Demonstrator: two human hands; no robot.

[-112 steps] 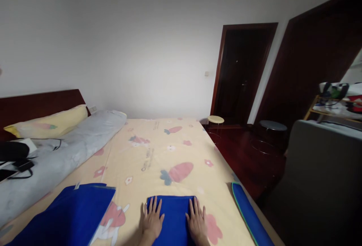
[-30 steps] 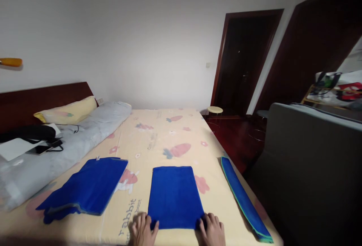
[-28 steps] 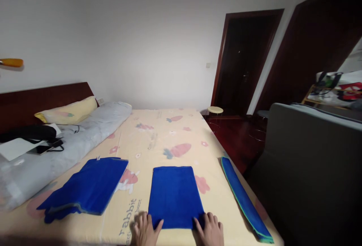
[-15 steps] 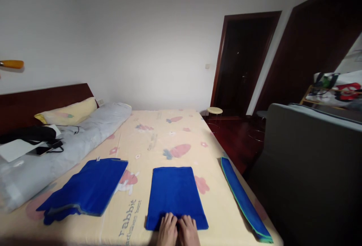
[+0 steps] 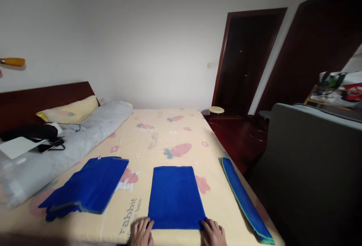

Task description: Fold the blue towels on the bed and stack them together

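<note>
A blue cloth, folded into a flat rectangle, lies on the bed in front of me. My left hand is at its near left corner, fingers bent and closed on the edge. At the near right corner my right hand has its fingertips closed on the edge in the same way. The undersides of both hands are hidden. To the left is a loosely laid stack of blue cloth with an uneven near edge. A long, narrow folded blue cloth with green edging lies to the right.
The bed has a cream sheet with a carrot print. A grey quilt, a yellow pillow and a laptop-like white slab are at the left. Beyond the right edge stand a round stool and a dark grey panel.
My hands have moved apart, from the middle of the folded cloth's near edge out to its two near corners. The camera view has shifted slightly.
</note>
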